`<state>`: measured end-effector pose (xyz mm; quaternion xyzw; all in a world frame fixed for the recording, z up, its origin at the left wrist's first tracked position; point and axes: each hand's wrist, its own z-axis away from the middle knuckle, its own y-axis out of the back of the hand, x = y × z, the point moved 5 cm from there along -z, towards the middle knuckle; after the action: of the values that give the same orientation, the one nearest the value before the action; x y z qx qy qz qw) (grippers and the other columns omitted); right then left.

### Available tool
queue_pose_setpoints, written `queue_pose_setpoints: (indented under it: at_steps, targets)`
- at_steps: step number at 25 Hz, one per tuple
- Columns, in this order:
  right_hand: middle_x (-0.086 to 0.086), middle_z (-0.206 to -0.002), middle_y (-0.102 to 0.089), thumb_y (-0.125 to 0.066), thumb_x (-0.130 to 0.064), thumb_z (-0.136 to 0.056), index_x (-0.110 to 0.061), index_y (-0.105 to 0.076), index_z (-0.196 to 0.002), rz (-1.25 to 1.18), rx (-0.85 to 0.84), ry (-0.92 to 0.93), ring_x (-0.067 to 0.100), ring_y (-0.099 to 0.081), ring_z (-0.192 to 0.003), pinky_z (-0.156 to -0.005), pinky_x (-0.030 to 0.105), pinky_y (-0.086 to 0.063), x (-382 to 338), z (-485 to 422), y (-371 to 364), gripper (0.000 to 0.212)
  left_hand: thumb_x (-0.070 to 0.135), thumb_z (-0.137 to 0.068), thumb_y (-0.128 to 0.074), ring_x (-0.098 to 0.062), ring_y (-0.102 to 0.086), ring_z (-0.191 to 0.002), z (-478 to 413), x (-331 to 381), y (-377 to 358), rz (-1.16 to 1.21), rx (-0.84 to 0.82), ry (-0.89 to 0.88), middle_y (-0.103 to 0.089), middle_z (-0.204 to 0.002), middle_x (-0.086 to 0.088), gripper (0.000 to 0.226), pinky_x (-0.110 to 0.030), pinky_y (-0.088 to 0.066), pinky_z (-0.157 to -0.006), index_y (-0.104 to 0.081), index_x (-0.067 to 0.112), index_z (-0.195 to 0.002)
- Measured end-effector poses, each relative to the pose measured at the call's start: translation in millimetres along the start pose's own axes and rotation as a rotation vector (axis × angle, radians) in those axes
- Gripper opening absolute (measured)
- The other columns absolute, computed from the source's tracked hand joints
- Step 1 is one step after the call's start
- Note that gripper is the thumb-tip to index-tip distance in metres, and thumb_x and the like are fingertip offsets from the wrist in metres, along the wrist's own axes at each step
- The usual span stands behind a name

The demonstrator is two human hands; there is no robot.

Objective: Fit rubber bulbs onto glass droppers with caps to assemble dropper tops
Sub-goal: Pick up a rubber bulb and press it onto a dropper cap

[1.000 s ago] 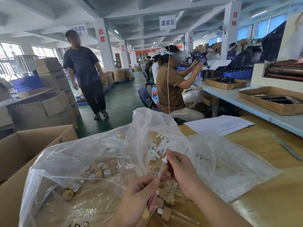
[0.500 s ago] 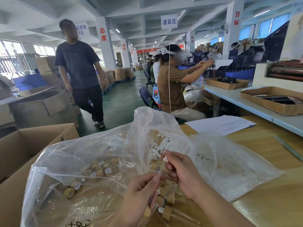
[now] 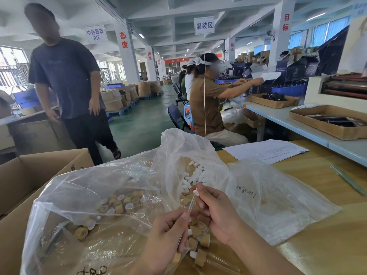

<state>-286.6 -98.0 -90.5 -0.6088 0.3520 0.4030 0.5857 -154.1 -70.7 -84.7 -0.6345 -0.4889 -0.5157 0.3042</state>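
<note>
Glass dropper (image 3: pixel 191 204), a thin clear tube, slants upward in the near middle, above the worktop (image 3: pixel 321 245). The right hand (image 3: pixel 216 213) holds a pinching grip on a white rubber bulb (image 3: pixel 196 192) at the tube's far end, probably to push it on. The left hand (image 3: pixel 168 235) curls its grip round the lower tube, seemingly bracing it; a tan cap (image 3: pixel 176 258) shows just beneath. Plastic bags (image 3: pixel 278 205) of loose caps (image 3: pixel 127 203) and loose bulbs (image 3: pixel 192 176) lie just beyond, handy. Bare worktop opens rightward; a cardboard box (image 3: pixel 19 175) borders the left.
</note>
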Motion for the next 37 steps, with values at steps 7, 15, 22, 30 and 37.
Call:
queue_pose_setpoints:
  at_steps: [7, 15, 22, 30, 37]
  targets:
    - [-0.003, -0.050, -0.040, -0.072, -0.050, -0.068, -0.013, -0.077, -0.085, -0.018, -0.041, -0.005, 0.010, -0.031, -0.044, -0.041, 0.021, -0.034, -1.5, 2.1, -3.8, 0.041, 0.038, -0.089, -0.053, -0.012, -0.032, -0.033, 0.1, 6.0, 0.7, 0.013, -0.033, -0.021, -0.044, -0.036, -0.002, 0.029, -0.018, -0.032, -0.042, -0.075, 0.021, -0.099]
    - [-0.004, -0.049, -0.038, -0.071, -0.048, -0.067, -0.015, -0.077, -0.081, -0.022, -0.038, 0.005, 0.009, -0.031, -0.041, -0.047, 0.023, -0.034, -4.2, 5.1, -7.2, 0.036, 0.042, -0.086, -0.051, -0.009, -0.030, -0.031, 0.7, 10.5, -1.0, 0.051, -0.075, -0.050, -0.043, -0.036, 0.001, 0.037, -0.016, -0.032, -0.042, -0.074, 0.019, -0.101]
    - [-0.003, -0.050, -0.040, -0.073, -0.044, -0.066, -0.014, -0.077, -0.081, -0.106, -0.043, -0.018, 0.009, -0.034, -0.040, -0.049, 0.023, -0.043, -4.1, 8.6, -11.4, 0.034, 0.029, -0.089, -0.051, -0.011, -0.029, -0.030, -1.6, 10.3, -1.0, 0.098, -0.061, -0.032, -0.042, -0.034, -0.001, 0.031, -0.019, -0.030, -0.040, -0.074, 0.011, -0.098]
    - [-0.009, -0.071, -0.060, -0.065, -0.046, -0.084, -0.028, -0.063, -0.113, 0.380, 0.042, 0.203, 0.008, -0.053, -0.051, -0.050, 0.015, -0.040, -7.5, 18.3, -26.6, 0.034, 0.022, -0.087, -0.054, -0.015, -0.031, -0.024, -5.1, 1.4, 4.2, 0.422, 0.128, 0.101, -0.034, -0.034, -0.006, 0.033, -0.016, -0.028, -0.031, -0.068, -0.008, -0.087]
    - [-0.031, -0.091, -0.045, -0.049, -0.063, -0.082, -0.054, -0.041, -0.113, 1.157, -0.204, 0.546, -0.007, -0.049, -0.071, -0.059, 0.008, -0.033, -3.6, 43.1, -52.5, 0.033, 0.014, -0.094, -0.050, -0.014, -0.045, -0.045, -0.7, -10.4, 30.3, 0.555, 0.466, 0.215, -0.043, -0.050, -0.002, 0.017, -0.030, -0.039, -0.053, -0.062, 0.011, -0.083]
